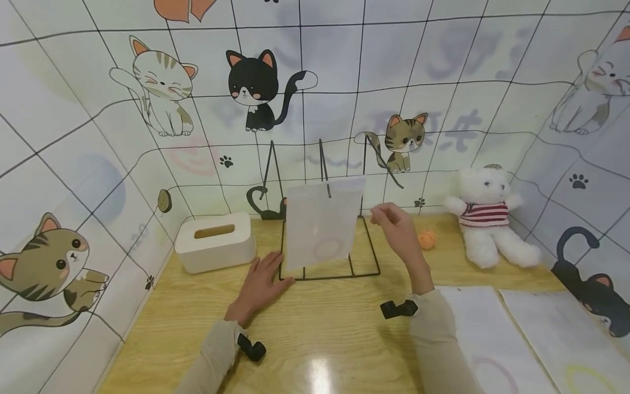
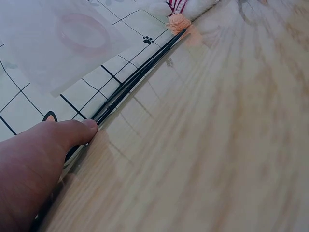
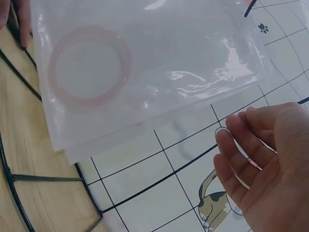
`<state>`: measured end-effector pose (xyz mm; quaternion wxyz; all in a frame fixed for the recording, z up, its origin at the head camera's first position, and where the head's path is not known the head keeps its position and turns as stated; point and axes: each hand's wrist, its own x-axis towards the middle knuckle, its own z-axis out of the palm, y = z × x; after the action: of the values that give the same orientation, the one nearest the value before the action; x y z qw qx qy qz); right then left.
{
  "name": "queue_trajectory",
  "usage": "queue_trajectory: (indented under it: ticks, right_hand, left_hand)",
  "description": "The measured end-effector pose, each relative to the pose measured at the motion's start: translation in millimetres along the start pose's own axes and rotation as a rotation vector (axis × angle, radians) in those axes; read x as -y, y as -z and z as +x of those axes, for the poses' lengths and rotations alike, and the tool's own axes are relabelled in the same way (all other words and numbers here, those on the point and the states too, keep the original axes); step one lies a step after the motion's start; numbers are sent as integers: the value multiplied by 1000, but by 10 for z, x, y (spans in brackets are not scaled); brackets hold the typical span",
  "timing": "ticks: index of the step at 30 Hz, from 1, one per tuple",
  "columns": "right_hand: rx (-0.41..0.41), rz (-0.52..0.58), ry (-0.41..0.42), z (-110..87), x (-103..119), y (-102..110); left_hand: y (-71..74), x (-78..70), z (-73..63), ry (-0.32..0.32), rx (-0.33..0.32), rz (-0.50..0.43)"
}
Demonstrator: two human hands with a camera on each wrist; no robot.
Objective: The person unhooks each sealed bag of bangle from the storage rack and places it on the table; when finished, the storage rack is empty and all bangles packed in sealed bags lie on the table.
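Note:
A translucent plastic bag [image 1: 320, 219] with a pink ring [image 3: 126, 67] showing through it hangs from the middle prong of a black wire rack [image 1: 325, 277]. Palm down at the rack's front left corner, my left hand [image 1: 261, 284] lies with straight fingers. Its thumb [image 2: 79, 129] touches the rack's base in the left wrist view. To the right of the bag my right hand [image 1: 401, 235] is raised, apart from it. Its fingers are loosely bent and hold nothing, as the right wrist view shows.
A white tissue box [image 1: 216, 251] stands left of the rack. Behind my right arm are an orange yarn ball [image 1: 427, 239] and a white teddy bear [image 1: 484, 219]. Two more bags [image 1: 474, 317] lie at the right, one with a pink ring and one with a yellow ring.

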<state>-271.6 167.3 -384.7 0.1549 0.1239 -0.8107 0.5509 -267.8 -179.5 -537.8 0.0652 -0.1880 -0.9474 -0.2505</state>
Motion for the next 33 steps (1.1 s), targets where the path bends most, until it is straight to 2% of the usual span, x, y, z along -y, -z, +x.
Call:
queue_trajectory:
  ticks: [2, 4, 11, 15, 21, 28, 33]
  right_hand:
    - [-12, 26, 6, -11, 110, -5]
    - [-31, 43, 31, 15, 111, -17]
    - [-74, 152, 99, 176, -55, -83]
    - [-67, 130, 94, 203, -12, -112]
    - [-63, 128, 68, 189, 64, -148]
    - [-81, 103, 88, 174, 43, -129]
    - [-73, 119, 84, 195, 39, -111]
  left_hand:
    - [-8, 5, 0, -3, -7, -6]
    - [-16, 14, -1, -5, -15, -3]
    - [-69, 10, -12, -4, -13, 10]
    - [-61, 17, 15, -20, -29, 15]
    - [-21, 45, 23, -9, -23, 17]
    - [-41, 46, 9, -6, -6, -20]
    - [-45, 33, 16, 0, -10, -2]
